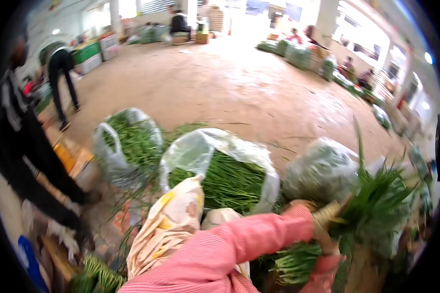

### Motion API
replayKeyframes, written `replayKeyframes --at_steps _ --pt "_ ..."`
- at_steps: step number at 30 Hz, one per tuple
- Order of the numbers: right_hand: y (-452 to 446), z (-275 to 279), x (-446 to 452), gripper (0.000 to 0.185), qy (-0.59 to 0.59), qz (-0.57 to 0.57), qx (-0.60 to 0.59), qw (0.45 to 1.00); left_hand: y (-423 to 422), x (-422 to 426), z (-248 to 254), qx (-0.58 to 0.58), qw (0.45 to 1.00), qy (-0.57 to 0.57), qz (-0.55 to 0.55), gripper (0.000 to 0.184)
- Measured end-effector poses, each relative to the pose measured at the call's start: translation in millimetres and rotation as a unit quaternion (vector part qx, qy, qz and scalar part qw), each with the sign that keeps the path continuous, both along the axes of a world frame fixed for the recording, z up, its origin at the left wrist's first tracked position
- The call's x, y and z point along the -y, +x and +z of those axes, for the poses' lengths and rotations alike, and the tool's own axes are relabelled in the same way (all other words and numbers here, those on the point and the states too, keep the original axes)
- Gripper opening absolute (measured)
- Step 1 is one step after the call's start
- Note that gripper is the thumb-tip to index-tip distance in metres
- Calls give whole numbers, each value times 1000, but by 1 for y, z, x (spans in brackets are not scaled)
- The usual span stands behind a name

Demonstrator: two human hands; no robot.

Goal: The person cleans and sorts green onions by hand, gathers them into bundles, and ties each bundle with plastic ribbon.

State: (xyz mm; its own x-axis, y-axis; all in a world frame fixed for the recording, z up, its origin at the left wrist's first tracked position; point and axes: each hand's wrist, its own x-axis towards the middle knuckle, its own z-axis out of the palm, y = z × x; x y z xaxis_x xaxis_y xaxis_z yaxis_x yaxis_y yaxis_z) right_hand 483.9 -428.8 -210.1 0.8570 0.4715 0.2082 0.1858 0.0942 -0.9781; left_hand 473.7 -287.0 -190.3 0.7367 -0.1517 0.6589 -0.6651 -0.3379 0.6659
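Both hands come together at the right around a bunch of garlic chives (376, 200), whose long green leaves fan out to the right. My left hand (325, 215), reaching across from a pink sleeve, is closed on the stem end. Just below it my right hand (329, 245) appears closed on the same stems, though its fingers are partly hidden. Under the hands lies another bundle of greens (298, 262) with pale cut ends. In front of my knees stands an open plastic bag (271, 178) full of loose long leaves (232, 183).
A second open bag of greens (115, 166) stands to the left, and a filled plastic bag (320, 171) to the right. Tied bundles (100, 276) lie at lower left. A person in dark clothes (29, 141) stands close on the left; another bends over (61, 63) farther back.
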Motion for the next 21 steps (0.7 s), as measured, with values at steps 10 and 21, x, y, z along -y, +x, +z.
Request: replayKeyframes --at_steps 10,21 --pt "-52 17 10 42 223 131 -209 943 -21 -17 -22 -268 923 -271 -51 40" --pt "-65 12 -180 99 96 443 58 890 -161 -181 -18 -7 749 -649 -132 36"
